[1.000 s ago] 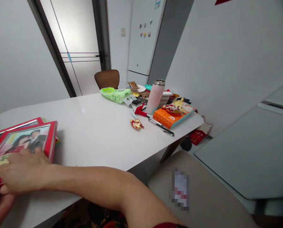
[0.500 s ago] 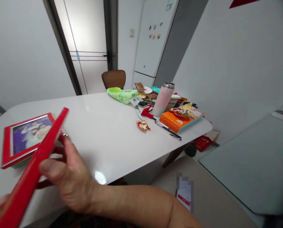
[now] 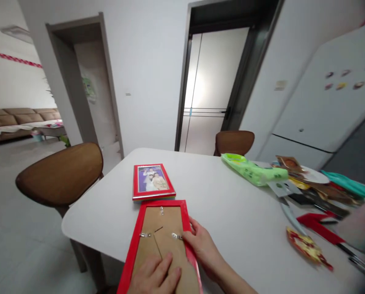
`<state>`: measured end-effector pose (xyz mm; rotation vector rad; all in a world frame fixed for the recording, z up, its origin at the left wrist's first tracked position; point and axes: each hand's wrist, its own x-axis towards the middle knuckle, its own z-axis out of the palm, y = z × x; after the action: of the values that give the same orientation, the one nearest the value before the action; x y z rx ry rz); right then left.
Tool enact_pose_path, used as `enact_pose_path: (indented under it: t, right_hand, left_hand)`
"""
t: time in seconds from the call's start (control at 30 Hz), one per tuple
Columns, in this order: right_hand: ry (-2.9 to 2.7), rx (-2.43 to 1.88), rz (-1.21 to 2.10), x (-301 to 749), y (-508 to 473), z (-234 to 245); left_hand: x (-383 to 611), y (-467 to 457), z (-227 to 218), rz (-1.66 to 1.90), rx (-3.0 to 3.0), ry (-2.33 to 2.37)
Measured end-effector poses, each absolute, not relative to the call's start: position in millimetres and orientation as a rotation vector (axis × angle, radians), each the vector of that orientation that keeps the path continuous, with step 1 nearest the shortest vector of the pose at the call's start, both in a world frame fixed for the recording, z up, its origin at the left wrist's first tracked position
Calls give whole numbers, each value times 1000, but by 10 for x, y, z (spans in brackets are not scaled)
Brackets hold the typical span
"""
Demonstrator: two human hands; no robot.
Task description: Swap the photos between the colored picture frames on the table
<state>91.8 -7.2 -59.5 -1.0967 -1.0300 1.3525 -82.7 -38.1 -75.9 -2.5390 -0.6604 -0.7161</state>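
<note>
A red picture frame lies back side up in front of me, its brown backing board facing the camera. Metal clips sit along the board's edges, and a dark slit shows in it. My right hand grips the right edge, thumb by the right clip and fingers beneath. Across the lower part of the board rests my left hand, fingers laid on the surface; its wrist is out of view. Just beyond, a second red frame with a photo of people lies face up on something thin, mostly hidden.
The white table carries a green bag, a pomegranate piece, a red-handled tool and a blurred pink bottle on the right. Brown chairs stand at the left and far side.
My view has swung left. The held frame, seen edge-on before, now shows its back, lower and flatter. My left hand has come onto the backing board.
</note>
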Motion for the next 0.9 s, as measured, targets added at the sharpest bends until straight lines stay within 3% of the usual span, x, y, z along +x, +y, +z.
enact_pose_path:
  t: [0.2, 0.33, 0.5, 0.6, 0.73, 0.9]
  right_hand:
    - [-1568, -1589, 703, 1109, 294, -838]
    - [-1708, -1814, 382, 1107, 440, -898]
    - [-1755, -1826, 314, 1089, 509, -897]
    - [-1855, -1779, 320, 1135, 413, -896]
    - [-1974, -1803, 370, 1164, 269, -838]
    - [-2092, -1793, 355, 1071, 288, -708]
  left_hand:
    - [-599, -231, -990, -768, -2563, -759]
    - [-505, -99, -911, -609, -2778, -896]
    - [-505, -52, -682, -406, -3044, -1113]
    - [-687, -57, -691, -557, -3107, -1214]
    - [-986, 29, -815, -818, -2822, -1747]
    - [-1084, 170, -856, -895, -2758, -2054]
